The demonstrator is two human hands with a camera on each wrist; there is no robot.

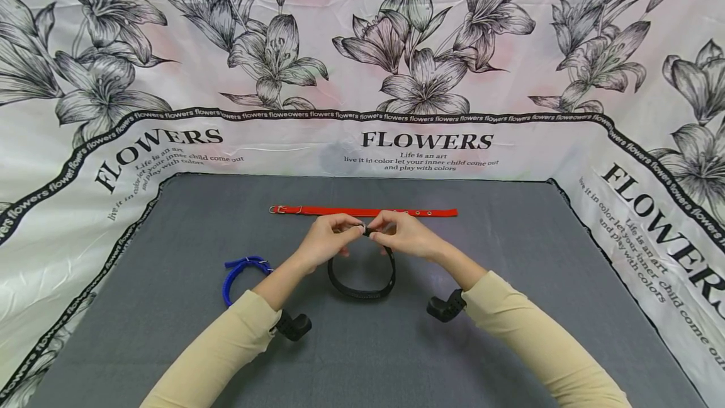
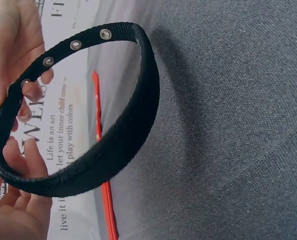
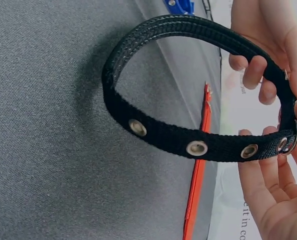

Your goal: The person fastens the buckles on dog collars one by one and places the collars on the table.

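Note:
A black collar (image 1: 362, 293) with metal eyelets hangs in a loop between both hands, raised off the cloth. The left hand (image 1: 331, 238) pinches one end of it near the metal hardware, and the right hand (image 1: 404, 233) pinches the strap beside it, fingertips nearly meeting. In the left wrist view the black collar (image 2: 148, 95) shows its eyelets along the upper side. From the right wrist the black collar (image 3: 163, 139) shows a metal ring by the fingertips. The exact buckle position is partly hidden by the fingers.
A red collar (image 1: 340, 211) lies stretched out straight behind the hands. Left of them, a blue collar (image 1: 228, 282) lies curled, partly covered by the left forearm. Grey cloth (image 1: 481, 219) covers the table, with a flower-printed white fabric (image 1: 306, 143) behind.

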